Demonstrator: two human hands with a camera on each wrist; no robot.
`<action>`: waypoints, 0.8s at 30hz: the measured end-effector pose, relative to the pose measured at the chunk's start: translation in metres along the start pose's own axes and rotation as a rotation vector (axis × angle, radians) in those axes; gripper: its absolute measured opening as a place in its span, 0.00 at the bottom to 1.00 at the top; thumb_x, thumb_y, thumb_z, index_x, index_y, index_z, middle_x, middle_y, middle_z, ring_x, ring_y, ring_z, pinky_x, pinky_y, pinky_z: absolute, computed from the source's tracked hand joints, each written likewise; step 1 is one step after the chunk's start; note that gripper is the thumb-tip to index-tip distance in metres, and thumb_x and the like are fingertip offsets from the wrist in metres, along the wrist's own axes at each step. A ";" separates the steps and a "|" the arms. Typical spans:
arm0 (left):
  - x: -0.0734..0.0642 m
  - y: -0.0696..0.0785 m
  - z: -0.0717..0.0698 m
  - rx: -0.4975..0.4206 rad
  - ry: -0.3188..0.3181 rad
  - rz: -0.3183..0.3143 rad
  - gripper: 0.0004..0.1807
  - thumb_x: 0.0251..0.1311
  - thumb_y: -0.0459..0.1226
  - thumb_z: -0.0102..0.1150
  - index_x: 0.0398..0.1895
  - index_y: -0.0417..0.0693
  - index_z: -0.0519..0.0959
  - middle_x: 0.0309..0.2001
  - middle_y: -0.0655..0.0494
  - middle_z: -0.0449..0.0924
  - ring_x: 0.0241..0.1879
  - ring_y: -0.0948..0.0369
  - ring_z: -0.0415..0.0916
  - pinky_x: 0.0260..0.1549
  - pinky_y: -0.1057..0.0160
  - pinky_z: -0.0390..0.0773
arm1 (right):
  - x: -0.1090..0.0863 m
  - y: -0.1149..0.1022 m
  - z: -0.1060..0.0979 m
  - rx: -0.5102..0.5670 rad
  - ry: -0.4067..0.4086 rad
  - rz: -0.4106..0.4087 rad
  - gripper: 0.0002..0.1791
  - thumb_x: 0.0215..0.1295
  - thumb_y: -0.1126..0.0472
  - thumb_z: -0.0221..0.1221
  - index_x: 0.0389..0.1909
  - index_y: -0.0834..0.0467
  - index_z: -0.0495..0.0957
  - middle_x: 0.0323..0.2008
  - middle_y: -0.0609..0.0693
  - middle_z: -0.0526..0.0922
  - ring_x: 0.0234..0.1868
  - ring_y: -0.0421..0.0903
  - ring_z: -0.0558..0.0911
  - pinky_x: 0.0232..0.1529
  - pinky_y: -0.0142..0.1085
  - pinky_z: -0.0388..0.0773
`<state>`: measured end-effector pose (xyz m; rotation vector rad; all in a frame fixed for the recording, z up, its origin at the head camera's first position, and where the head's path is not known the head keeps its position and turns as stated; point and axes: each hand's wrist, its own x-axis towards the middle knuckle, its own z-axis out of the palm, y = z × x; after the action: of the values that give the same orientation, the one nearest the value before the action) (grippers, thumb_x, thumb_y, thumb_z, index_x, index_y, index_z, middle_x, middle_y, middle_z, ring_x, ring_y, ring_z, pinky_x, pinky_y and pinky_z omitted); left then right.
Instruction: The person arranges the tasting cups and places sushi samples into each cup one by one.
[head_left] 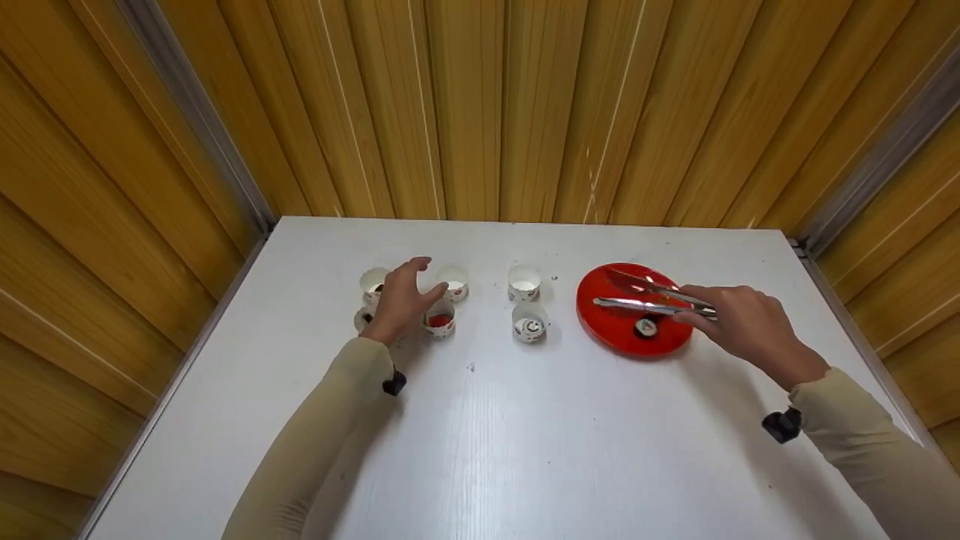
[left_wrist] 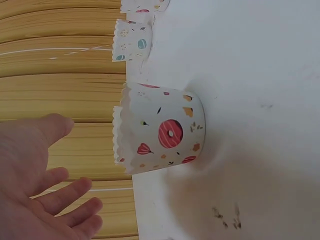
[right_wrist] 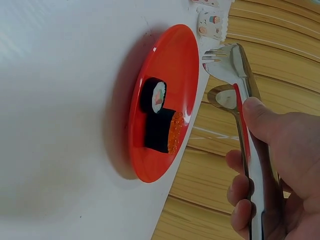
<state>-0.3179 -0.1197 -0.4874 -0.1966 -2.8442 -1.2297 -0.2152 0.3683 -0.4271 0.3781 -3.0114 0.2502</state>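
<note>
My right hand (head_left: 746,322) grips metal serving tongs (right_wrist: 254,175), one end shaped like a fork, the other like a spoon. The tong ends are apart with nothing between them, above a red plate (head_left: 604,330). On that plate lie a small black-wrapped sushi roll (right_wrist: 158,96) and a sushi piece topped with orange roe (right_wrist: 164,131). My left hand (head_left: 403,301) hovers over the left group of paper cups, fingers spread and holding nothing. Nearest it is a patterned paper cup (left_wrist: 165,130) with something red inside, seen from above; my hand partly hides the cups on the left.
A front paper cup (head_left: 529,330) near the middle holds a small sushi roll. Behind it stands another white cup (head_left: 523,285). Further left are a back cup (head_left: 454,282) and a cup (head_left: 372,282) with something dark in it. Wood-patterned walls (head_left: 465,112) enclose the white table (head_left: 480,435).
</note>
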 end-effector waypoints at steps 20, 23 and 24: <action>0.016 -0.008 0.014 0.023 -0.107 -0.066 0.37 0.67 0.49 0.67 0.72 0.38 0.69 0.63 0.39 0.77 0.64 0.45 0.73 0.62 0.47 0.74 | -0.019 0.014 -0.010 -0.046 -0.065 0.015 0.24 0.64 0.48 0.71 0.57 0.56 0.85 0.34 0.54 0.89 0.28 0.48 0.78 0.22 0.37 0.72; 0.017 -0.008 0.015 0.016 -0.122 -0.080 0.38 0.67 0.49 0.67 0.73 0.40 0.68 0.64 0.40 0.77 0.65 0.46 0.73 0.62 0.47 0.74 | -0.022 0.016 -0.009 -0.048 -0.068 0.010 0.24 0.64 0.48 0.71 0.57 0.55 0.85 0.35 0.54 0.89 0.28 0.48 0.78 0.22 0.37 0.72; 0.017 -0.008 0.016 0.014 -0.124 -0.085 0.38 0.67 0.50 0.67 0.74 0.41 0.68 0.64 0.40 0.77 0.65 0.46 0.73 0.62 0.47 0.74 | -0.023 0.017 -0.009 -0.049 -0.070 0.009 0.24 0.64 0.48 0.71 0.57 0.55 0.85 0.35 0.54 0.89 0.27 0.48 0.78 0.22 0.37 0.72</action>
<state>-0.3355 -0.1120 -0.5025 -0.1585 -2.9948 -1.2542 -0.1966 0.3917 -0.4237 0.3761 -3.0814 0.1672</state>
